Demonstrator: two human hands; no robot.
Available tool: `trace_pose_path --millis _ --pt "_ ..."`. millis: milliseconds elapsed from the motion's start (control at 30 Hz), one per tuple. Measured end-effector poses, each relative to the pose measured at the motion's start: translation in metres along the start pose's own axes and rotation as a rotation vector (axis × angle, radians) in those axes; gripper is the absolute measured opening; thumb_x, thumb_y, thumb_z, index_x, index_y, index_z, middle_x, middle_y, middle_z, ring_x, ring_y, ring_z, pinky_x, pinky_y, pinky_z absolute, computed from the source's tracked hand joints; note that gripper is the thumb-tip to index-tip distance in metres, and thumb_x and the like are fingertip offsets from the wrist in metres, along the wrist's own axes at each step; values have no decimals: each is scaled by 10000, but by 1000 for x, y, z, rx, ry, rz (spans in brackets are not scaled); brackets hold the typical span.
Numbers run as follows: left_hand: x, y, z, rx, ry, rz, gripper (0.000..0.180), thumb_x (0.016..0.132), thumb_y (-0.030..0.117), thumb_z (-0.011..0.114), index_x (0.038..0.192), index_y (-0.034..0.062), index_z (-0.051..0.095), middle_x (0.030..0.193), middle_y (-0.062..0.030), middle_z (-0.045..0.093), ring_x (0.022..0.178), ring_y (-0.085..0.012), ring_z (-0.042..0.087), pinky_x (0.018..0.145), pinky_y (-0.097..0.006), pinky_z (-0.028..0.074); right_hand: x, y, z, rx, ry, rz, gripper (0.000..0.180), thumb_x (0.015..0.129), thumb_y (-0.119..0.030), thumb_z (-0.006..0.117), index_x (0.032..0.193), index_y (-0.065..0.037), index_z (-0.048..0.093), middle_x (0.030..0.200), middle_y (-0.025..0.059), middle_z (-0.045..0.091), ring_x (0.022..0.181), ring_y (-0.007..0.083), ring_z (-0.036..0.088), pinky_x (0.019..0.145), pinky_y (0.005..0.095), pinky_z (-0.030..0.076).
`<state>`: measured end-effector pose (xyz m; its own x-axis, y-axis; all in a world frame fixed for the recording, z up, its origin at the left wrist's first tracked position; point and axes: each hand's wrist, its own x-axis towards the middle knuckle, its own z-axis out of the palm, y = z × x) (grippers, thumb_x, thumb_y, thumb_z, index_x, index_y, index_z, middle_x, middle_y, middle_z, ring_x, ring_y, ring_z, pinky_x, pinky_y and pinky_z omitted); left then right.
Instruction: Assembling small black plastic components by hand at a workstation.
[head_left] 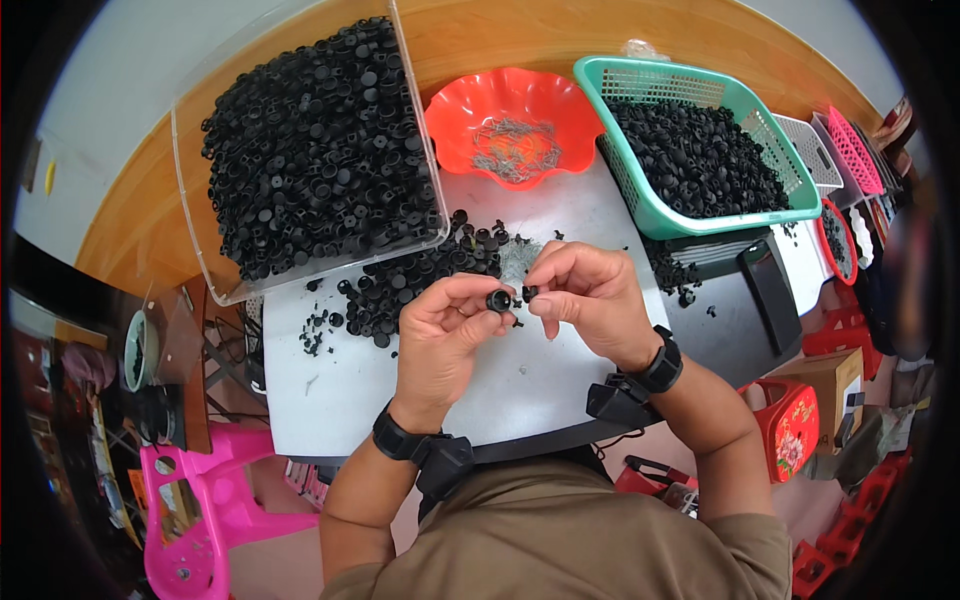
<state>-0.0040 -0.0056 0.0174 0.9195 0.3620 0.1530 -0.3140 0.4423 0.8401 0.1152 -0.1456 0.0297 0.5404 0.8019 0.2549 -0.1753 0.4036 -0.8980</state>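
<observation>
Over the white tabletop [450,400], my left hand [447,335] pinches a round black plastic cap [499,300] between thumb and fingertips. Close beside it, my right hand [590,300] has thumb and forefinger closed on a small black plastic piece [528,294]. The two parts are near each other; whether they touch is hard to make out. Behind my hands lies a loose heap of black caps [410,275], with a little pile of thin metal wire pieces [517,258] at its right. Smaller black bits [318,330] are scattered left of the heap.
A clear plastic bin [428,160] full of black parts stands at the back left. A red scalloped bowl [460,100] holds fine wire pieces. A green basket [640,190] of small black parts sits at the right. A pink stool [215,480] stands on the floor.
</observation>
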Motion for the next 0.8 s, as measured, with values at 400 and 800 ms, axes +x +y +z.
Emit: trace_pose_path --millis 400,800 --pt "1 -3 4 82 -5 63 242 785 -46 650 1023 -27 609 965 -78 588 791 -126 588 696 -246 492 -1 5 3 -25 -19 -7 135 794 48 641 927 25 631 849 66 577 726 117 617 507 204 507" --pt "0 -4 0 246 -8 135 262 777 -110 622 1025 -28 626 983 -68 571 818 -104 577 740 -226 500 -1 7 5 30 17 82 123 806 72 606 917 28 638 845 79 593 745 157 632 544 246 551"
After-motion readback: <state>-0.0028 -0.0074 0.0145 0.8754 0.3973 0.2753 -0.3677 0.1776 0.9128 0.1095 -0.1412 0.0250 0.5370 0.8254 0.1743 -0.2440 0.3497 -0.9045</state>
